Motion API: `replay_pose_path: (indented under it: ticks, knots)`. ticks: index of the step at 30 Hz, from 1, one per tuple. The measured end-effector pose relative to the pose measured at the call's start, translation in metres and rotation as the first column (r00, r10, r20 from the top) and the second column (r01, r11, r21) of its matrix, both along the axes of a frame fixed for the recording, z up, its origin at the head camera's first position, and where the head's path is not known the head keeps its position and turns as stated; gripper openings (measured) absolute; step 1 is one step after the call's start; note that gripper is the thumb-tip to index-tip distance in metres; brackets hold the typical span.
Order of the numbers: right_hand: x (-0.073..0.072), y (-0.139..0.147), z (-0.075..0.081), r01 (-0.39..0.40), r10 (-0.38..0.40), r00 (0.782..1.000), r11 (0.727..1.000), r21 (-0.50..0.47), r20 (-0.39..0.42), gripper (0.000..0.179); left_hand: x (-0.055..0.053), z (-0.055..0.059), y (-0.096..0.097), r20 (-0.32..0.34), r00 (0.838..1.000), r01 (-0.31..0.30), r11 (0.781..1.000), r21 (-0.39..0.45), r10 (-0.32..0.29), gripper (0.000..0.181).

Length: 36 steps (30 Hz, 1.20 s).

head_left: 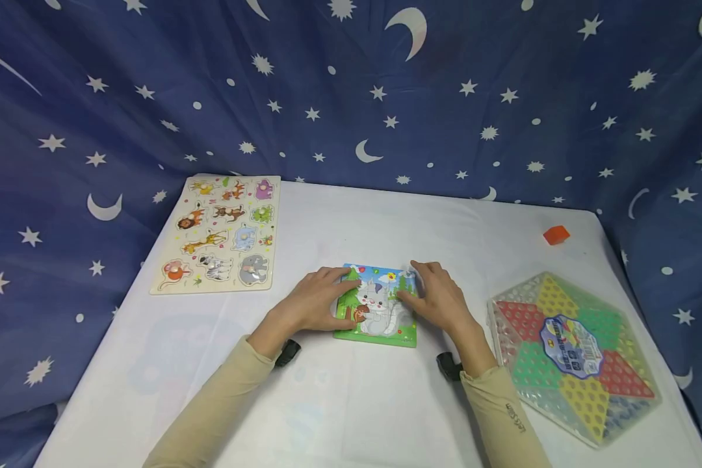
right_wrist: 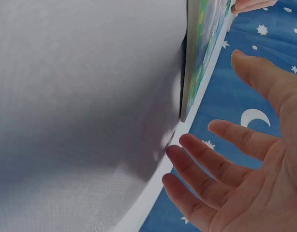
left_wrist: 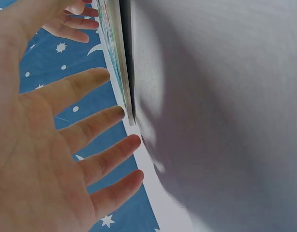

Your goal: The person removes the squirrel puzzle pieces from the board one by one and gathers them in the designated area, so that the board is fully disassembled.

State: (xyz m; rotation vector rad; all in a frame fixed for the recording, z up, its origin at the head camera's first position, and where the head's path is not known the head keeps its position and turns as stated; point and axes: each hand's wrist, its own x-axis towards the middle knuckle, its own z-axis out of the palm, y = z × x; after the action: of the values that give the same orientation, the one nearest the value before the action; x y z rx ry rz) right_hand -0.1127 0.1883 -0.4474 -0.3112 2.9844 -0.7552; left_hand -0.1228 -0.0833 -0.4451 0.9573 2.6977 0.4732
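A small square jigsaw puzzle with a grey squirrel picture, green ground and blue sky lies flat on the white table. My left hand is at its left side, fingers spread, with the thumb and fingertips over the edge. At the right side my right hand is spread too, thumb over the picture. In the left wrist view the left hand has extended, separated fingers beside the puzzle's thin edge. The right wrist view shows the right hand with loosely extended fingers; whether either hand touches the puzzle is unclear.
A wooden animal peg puzzle board lies at the back left. To the right is a hexagonal Chinese checkers board in clear wrapping. A small orange block sits near the back right corner. A blue star-patterned curtain hangs behind the table.
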Motion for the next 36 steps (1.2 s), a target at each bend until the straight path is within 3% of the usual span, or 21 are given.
replay_pose_path:
  ticks: [15,26,36]
  knots:
    - [-0.012,-0.003,0.003,0.014,-0.015,0.999,0.999,0.029,0.048,0.054,0.001,0.0,-0.002,-0.055,0.998,0.002,1.0,-0.014,-0.003,0.072]
    - [-0.013,-0.005,0.003,0.03,-0.034,0.994,0.999,0.039,0.103,0.058,0.001,-0.001,-0.001,-0.057,0.998,-0.004,1.0,-0.02,0.003,0.072]
    - [-0.015,-0.007,0.002,0.061,-0.063,0.994,0.998,0.026,0.094,0.054,0.004,0.002,0.002,-0.068,0.997,-0.031,0.999,-0.037,0.029,0.072]
